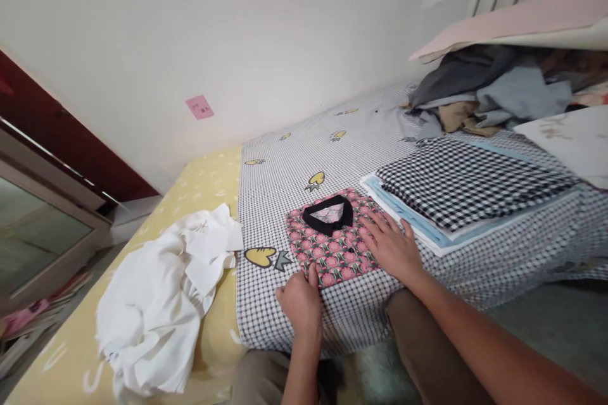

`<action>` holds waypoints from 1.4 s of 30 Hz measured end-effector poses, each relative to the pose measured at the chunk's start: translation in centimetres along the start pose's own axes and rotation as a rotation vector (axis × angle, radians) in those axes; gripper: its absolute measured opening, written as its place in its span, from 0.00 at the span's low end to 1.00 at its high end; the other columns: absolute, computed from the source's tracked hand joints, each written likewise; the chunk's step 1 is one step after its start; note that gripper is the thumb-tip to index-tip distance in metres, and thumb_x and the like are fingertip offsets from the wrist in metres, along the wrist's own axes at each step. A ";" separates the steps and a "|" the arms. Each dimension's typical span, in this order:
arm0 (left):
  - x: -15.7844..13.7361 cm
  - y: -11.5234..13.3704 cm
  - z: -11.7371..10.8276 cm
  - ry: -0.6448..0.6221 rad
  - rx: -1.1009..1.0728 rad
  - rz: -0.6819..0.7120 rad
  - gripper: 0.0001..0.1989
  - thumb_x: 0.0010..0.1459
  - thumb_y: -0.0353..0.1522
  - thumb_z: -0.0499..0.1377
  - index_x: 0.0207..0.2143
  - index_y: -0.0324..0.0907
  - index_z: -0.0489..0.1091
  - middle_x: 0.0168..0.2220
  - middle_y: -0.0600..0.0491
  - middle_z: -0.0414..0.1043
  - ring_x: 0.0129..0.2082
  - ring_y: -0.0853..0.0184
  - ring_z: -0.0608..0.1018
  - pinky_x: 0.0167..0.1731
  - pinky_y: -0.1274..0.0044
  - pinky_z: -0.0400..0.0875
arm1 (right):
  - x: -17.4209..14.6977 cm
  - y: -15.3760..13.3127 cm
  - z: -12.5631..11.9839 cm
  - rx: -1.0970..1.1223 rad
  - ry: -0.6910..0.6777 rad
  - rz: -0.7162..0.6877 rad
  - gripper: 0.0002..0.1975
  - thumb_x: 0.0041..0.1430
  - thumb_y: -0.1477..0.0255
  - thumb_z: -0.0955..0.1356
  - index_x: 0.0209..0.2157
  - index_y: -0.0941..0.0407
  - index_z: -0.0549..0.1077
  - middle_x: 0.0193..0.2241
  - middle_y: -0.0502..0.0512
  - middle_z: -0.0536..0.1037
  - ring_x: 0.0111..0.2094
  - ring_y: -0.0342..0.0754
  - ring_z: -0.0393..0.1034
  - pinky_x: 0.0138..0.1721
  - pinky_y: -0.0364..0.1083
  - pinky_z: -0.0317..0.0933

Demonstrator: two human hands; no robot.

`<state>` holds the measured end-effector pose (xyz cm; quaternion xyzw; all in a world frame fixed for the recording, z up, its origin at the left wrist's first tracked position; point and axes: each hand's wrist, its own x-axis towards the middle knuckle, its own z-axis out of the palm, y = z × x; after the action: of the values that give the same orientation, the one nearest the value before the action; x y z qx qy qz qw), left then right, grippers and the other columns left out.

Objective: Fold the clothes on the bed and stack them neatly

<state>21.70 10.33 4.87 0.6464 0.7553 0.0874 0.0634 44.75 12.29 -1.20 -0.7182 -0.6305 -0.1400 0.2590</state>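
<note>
A pink floral shirt (342, 253) with a black collar lies folded into a rectangle, collar up, on the checked bedsheet (285, 196). At its near left corner is my left hand (303, 304), closed with the fingers curled and the thumb against the fabric; the fingertips are partly hidden. My right hand (395, 247) rests palm down, fingers spread, on the shirt's right side. Just beyond the right hand lies a stack of folded cloth, with a black-and-white checked garment (470, 180) on top and light blue and white layers (430, 234) below.
A crumpled white garment (161, 304) lies on the yellow sheet (209, 177) to the left. Heaped grey and brown clothes (498, 85) sit at the far right under a pink sheet-like thing (527, 19). A white printed cloth (570, 145) lies nearby. The wall (285, 31) borders the bed's far side.
</note>
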 end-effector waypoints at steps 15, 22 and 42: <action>0.3 0.4 -0.3 -0.028 0.053 0.008 0.30 0.70 0.45 0.43 0.35 0.37 0.79 0.37 0.40 0.83 0.40 0.54 0.82 0.47 0.63 0.60 | 0.2 -0.4 -0.6 0.023 -0.095 0.051 0.24 0.71 0.63 0.57 0.64 0.47 0.69 0.67 0.52 0.66 0.65 0.64 0.58 0.65 0.68 0.43; 0.0 -0.1 -0.4 -0.047 -0.046 0.087 0.29 0.70 0.46 0.43 0.37 0.37 0.77 0.40 0.40 0.82 0.45 0.51 0.81 0.50 0.61 0.60 | -5.0 -0.1 -1.4 0.205 0.009 0.123 0.24 0.68 0.67 0.61 0.63 0.44 0.69 0.65 0.55 0.69 0.67 0.61 0.58 0.65 0.67 0.47; -3.4 -5.6 3.3 0.433 -0.209 0.278 0.22 0.68 0.32 0.52 0.63 0.46 0.65 0.59 0.39 0.68 0.56 0.55 0.73 0.57 0.56 0.65 | -12.0 -0.7 -7.3 0.793 -0.126 0.291 0.17 0.60 0.65 0.62 0.38 0.52 0.82 0.33 0.55 0.84 0.32 0.51 0.78 0.38 0.50 0.70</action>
<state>17.53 6.27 0.37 0.7001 0.6422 0.3088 -0.0455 42.98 -1.63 -1.33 -0.6515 -0.5422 0.1953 0.4933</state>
